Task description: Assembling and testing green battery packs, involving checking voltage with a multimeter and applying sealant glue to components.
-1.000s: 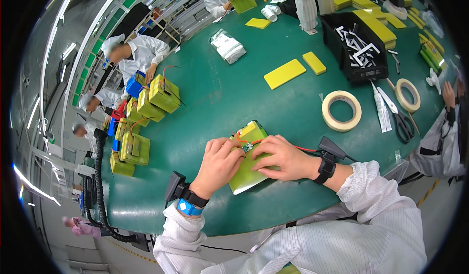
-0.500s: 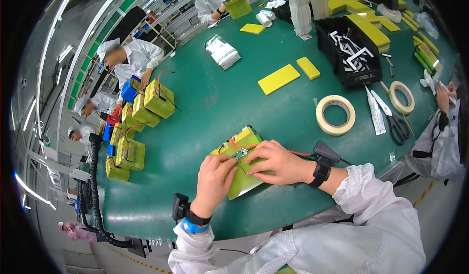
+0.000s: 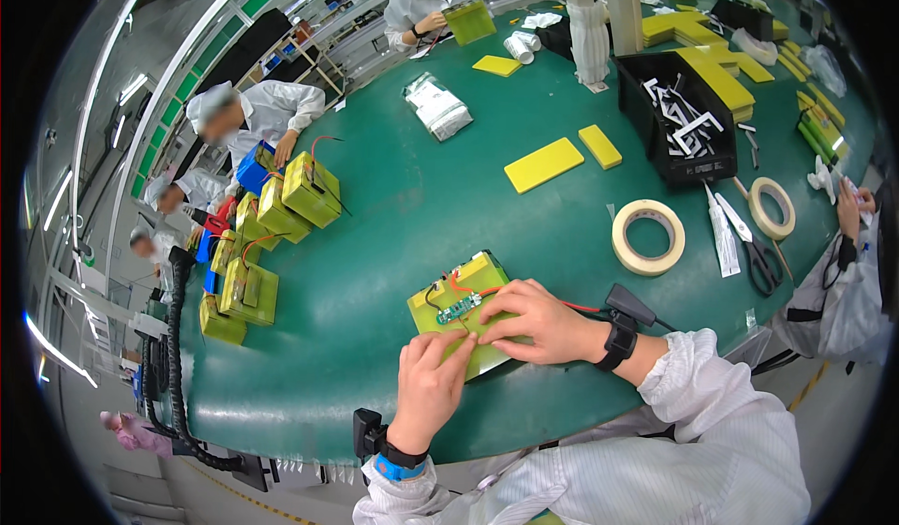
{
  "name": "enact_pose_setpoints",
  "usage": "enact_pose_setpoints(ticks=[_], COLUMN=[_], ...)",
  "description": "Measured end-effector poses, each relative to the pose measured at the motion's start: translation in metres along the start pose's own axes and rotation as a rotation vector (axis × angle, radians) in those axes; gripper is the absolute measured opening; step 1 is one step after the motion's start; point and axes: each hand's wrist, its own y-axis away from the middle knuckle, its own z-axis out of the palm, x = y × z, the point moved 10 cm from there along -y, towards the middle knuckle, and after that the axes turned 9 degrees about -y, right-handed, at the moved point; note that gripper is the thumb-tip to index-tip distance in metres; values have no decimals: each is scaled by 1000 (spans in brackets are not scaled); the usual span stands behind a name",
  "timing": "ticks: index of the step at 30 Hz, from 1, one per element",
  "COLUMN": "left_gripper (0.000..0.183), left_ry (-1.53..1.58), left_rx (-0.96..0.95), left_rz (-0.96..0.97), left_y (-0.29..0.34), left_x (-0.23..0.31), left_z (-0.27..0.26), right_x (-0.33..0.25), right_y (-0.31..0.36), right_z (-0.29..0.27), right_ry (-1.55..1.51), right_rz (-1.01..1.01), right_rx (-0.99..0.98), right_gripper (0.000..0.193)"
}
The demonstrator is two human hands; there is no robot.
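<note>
A yellow-green wrapped battery pack (image 3: 426,311) lies on the green table in front of me, with a small green circuit board (image 3: 459,308) on its top and red and black wires leading off. My left hand (image 3: 433,370) is closed in a pinch at the pack's near side, where a thin dark wire (image 3: 464,325) runs down from the board to the fingertips. From the right, my right hand (image 3: 541,326) rests over the pack with curled fingers, its tips close to the left ones. What lies beneath its fingers is hidden.
Masking tape rolls (image 3: 648,237), a white tube (image 3: 724,235) and scissors (image 3: 757,249) lie right. Behind them stands a black bin (image 3: 679,113) of small strips. Yellow boards (image 3: 543,165) lie mid-table. Several battery packs (image 3: 312,191) stand left, near co-workers.
My left hand has moved off the circuit board, toward the pack's near side, uncovering the board. My right hand has shifted slightly down and right. The view has shifted a little.
</note>
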Motion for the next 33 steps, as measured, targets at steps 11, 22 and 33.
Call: enact_pose_setpoints(ticks=[11,22,33], left_gripper=[17,42,91], left_ry=[253,473,556], left_rx=[197,101,-111], left_rz=[-124,-187,-193], left_y=[-25,2,9], left_x=[-57,-69,-74], left_z=[-7,16,38], right_x=[-2,1,6], right_y=[-2,-7,-9], right_z=[3,3,2], right_ry=[0,24,232], right_rz=[18,91,139], right_rx=[-49,-93,-107], right_gripper=[15,20,26])
